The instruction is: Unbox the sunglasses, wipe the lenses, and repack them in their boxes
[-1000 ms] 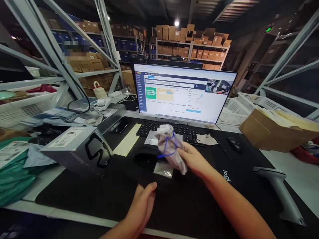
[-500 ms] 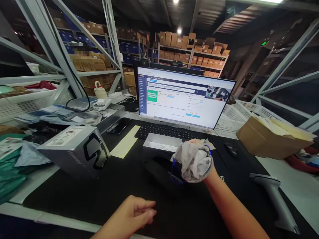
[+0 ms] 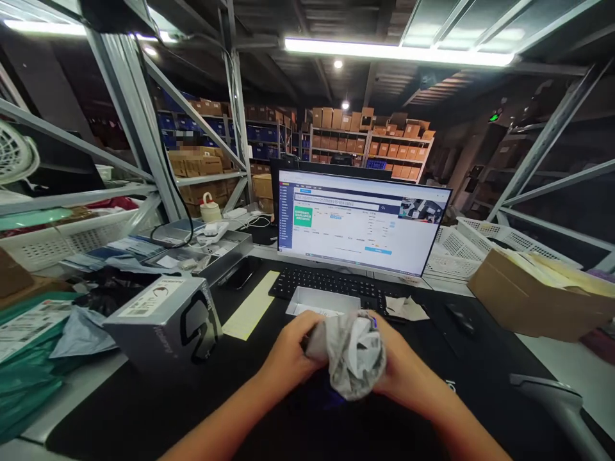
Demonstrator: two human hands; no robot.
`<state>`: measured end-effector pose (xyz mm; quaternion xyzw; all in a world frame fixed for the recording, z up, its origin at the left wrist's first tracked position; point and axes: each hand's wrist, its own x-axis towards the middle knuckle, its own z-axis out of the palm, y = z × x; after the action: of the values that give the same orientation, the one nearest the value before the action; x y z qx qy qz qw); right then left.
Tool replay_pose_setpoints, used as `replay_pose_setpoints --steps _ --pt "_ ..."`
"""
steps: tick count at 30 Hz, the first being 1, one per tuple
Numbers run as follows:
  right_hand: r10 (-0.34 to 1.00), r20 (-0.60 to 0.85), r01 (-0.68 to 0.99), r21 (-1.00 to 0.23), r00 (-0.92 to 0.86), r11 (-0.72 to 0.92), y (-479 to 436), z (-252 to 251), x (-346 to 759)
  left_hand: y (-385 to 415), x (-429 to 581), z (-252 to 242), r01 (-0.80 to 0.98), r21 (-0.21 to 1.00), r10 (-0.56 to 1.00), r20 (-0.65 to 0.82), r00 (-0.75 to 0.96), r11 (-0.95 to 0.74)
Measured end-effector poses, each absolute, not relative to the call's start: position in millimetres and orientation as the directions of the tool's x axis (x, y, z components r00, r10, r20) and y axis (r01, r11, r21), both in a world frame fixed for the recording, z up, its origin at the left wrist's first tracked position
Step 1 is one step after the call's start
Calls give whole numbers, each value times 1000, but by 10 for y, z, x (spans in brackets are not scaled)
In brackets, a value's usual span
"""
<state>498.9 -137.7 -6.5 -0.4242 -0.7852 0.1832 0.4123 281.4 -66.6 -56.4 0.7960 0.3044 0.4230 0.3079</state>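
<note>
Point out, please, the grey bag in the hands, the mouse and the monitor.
Grey bag (image 3: 355, 360), head view: its crumpled middle.
Mouse (image 3: 460, 319), head view: its top.
Monitor (image 3: 358, 227), head view: middle of its screen.

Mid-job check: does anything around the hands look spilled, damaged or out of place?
No spill is visible. One oddity: a creased, uneven-edged paper scrap lies loose by the keyboard's right end, looking like litter. The grey pouch between the left hand and right hand is crumpled, without clear damage.
</note>
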Motion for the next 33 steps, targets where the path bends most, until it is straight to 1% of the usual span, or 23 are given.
replay_pose_setpoints --steps 3,5,6,9,12,15,18,20,23,25,27,29,31,33 --pt "790 573 536 -607 -217 587 -1536 111 5263 -580 2707 -664 271 777 814 486 318 -569" --pt "757 637 511 -607 -144 609 -1608 151 5316 -543 2647 -722 310 751 812 517 272 -583" --pt "740 659 499 -599 -135 626 -1629 150 5293 -536 2632 -746 331 732 804 530 270 -595" --pt "704 680 522 -532 -206 667 -1637 114 5114 -562 2637 -798 371 682 776 545 316 -630" --pt "698 639 570 -457 -323 683 -1595 92 4969 -603 2647 -820 403 633 750 568 338 -661" --pt "697 621 652 -366 -360 664 -1543 68 4969 -600 2615 -823 435 539 684 653 326 -722" --pt "647 690 704 -282 -323 652 -1490 -1 5029 -555 2564 -833 451 396 564 752 340 -800" --pt "638 712 709 -285 -293 644 -1459 -55 5051 -522 2540 -850 453 313 495 787 368 -835" --pt "698 676 736 -346 -234 582 -1430 -112 5039 -493 2527 -883 462 253 448 810 379 -850" --pt "723 670 769 -368 -171 523 -1424 -129 5007 -490 2525 -893 481 262 456 820 347 -837" --pt "713 689 772 -382 -128 508 -1429 -133 4969 -495 2519 -885 503 285 479 820 313 -816" --pt "682 722 735 -400 -116 548 -1444 -126 4937 -499 2507 -860 511 299 492 818 297 -806" --pt "655 745 689 -409 -127 598 -1465 -108 4923 -497 2495 -827 487 306 492 810 319 -818" --pt "668 725 673 -412 -166 615 -1489 -80 4931 -492 2495 -797 437 320 490 793 363 -841"
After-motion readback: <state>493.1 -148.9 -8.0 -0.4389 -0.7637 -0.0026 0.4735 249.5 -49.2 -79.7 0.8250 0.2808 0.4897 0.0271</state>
